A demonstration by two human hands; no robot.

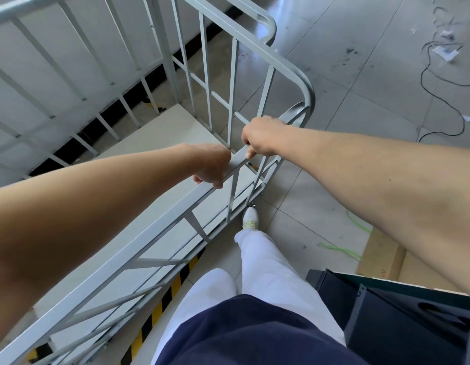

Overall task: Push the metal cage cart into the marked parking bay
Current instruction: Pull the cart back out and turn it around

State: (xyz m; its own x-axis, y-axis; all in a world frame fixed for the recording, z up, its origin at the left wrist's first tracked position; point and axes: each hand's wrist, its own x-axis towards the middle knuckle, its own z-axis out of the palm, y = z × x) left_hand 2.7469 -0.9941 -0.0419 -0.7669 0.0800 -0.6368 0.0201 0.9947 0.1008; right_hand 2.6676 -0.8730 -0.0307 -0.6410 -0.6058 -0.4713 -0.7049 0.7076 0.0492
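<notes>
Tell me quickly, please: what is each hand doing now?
Left hand: closed on the top rail of the metal cage cart.
Right hand: closed on the same rail, nearer the cart's corner.

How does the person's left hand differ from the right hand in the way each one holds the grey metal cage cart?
The left hand sits lower and nearer the person on the flat top rail of the grey metal cage cart; the right hand sits farther along, close to the rounded corner. The left hand's fingers wrap down over the near edge; the right hand's thumb points down beside the rail. Both are bare and closed on the same rail.
</notes>
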